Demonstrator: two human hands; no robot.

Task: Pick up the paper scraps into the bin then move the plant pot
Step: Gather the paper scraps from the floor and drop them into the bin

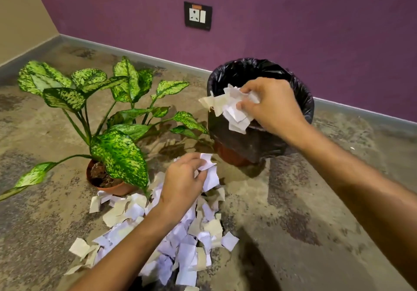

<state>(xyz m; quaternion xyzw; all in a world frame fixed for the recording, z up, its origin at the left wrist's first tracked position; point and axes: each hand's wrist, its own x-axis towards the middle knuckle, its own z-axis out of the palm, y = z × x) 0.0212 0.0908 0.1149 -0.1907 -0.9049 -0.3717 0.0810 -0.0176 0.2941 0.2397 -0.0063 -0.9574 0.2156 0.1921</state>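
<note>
Right hand (pixel 268 108) clutches a wad of scraps (pixel 232 110) over the one black-lined bin (pixel 300 92), far right. Left hand (pixel 182 180) pinches more from the floor pile (pixel 185 241), near centre. Dozens remain, too many to count; one plant pot (pixel 117 188) waits unmoved on the left.

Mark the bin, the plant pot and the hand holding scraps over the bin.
bin (pixel 302 108): head view, on the black liner at its right rim.
plant pot (pixel 117 189): head view, on the terracotta front wall.
right hand (pixel 268 105): head view, on the back of the hand, which grips paper scraps (pixel 232 112).
</note>
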